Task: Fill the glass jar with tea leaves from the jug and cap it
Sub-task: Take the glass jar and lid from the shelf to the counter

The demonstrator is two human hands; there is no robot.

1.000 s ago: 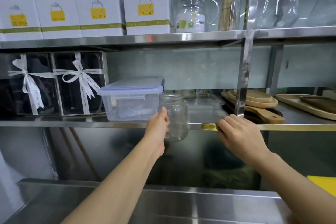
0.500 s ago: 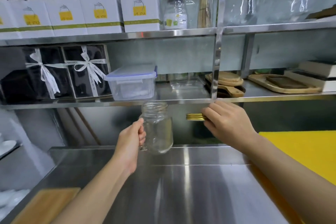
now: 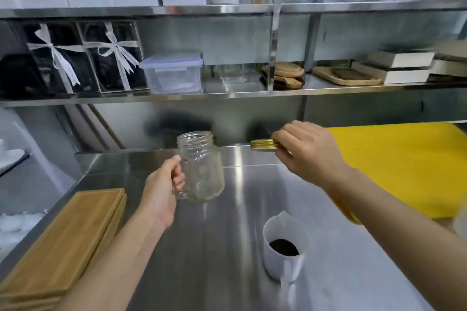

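While the left hand (image 3: 161, 189) grips the jar (image 3: 201, 166) by its glass handle, fingers curled shut through the loop, the jar hangs upright and empty above the bench (image 3: 227, 247), over its far middle, mouth open to the ceiling. That handle grip keeps the mouth clear, which looks sensible with a pour to come. Over on the right, the right hand (image 3: 309, 151) pinches the gold lid (image 3: 265, 145) flat by its rim, thumb under and fingers over, level with the jar's mouth and just beside it, not touching. Held apart like that, the lid is out of the way until capping time. Down near the bench's front edge, right of centre, stands the white jug (image 3: 284, 247), dark tea leaves (image 3: 283, 247) visible inside, handle towards the person, untouched. A yellow board (image 3: 404, 166) lies along the right side, wooden boards (image 3: 65, 242) stacked at the left edge. Nothing poured yet; my guess is jar and lid go down first, freeing a hand for the jug.
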